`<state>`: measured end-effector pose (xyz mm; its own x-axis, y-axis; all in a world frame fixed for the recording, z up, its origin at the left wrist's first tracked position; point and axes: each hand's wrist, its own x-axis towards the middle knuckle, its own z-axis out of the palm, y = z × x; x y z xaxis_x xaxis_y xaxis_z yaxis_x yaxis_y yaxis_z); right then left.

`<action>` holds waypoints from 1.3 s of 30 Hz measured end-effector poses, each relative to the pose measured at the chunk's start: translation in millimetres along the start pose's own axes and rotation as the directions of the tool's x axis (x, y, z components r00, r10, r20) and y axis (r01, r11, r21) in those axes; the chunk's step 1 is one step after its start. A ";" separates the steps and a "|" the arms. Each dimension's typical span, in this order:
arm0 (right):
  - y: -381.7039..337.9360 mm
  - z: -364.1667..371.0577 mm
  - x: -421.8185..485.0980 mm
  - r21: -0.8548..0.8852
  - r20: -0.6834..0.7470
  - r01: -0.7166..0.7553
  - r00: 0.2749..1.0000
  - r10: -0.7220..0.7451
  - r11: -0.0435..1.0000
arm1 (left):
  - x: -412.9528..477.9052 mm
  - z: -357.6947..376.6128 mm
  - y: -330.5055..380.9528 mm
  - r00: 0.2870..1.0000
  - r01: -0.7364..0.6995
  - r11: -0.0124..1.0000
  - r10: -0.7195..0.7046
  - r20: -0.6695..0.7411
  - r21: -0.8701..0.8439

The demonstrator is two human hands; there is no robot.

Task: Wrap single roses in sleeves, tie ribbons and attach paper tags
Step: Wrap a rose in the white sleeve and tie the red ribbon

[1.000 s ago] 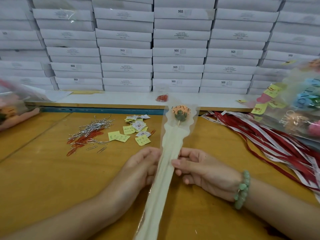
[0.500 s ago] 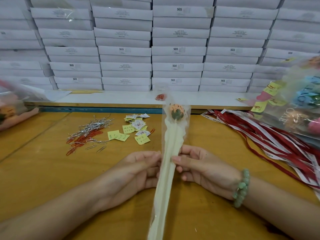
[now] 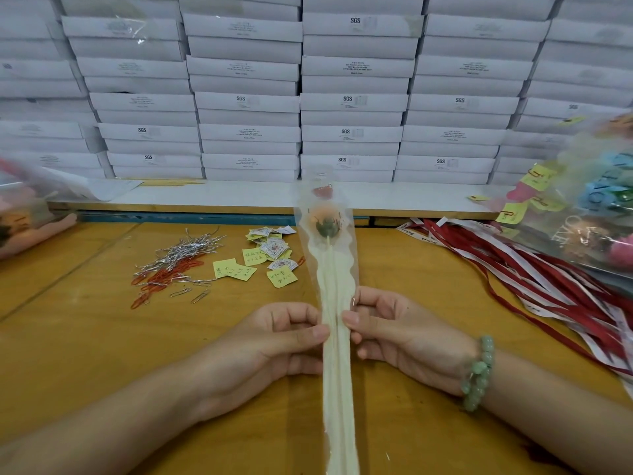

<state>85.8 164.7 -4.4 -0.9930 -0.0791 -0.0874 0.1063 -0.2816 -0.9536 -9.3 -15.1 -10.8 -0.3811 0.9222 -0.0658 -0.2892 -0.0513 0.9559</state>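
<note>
Both hands pinch the sleeve from either side, facing each other.

The left hand (image 3: 274,341) comes in from the lower left on a bare forearm. Its thumb lies on top and presses against the left edge of the sleeve (image 3: 337,382), with the other fingers curled underneath. The right hand (image 3: 407,341) reaches in from the lower right with its palm turned towards the left hand. Its thumb tip and forefinger nip the right edge, and the remaining fingers are loosely bent behind. The hands sit level and just apart. A bead bracelet (image 3: 479,371) circles the right wrist.
</note>
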 end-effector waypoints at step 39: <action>-1.0 3.8 -4.2 -0.140 0.020 0.068 0.998 -0.066 0.988 | -4.1 8.2 1.7 0.997 -0.060 0.994 0.056 0.047 0.094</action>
<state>90.1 161.7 -2.1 -0.9967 -0.0793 -0.0181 0.0299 -0.1501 -0.9882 -1.0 -15.8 -6.6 -0.3555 0.9347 0.0014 -0.1815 -0.0705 0.9809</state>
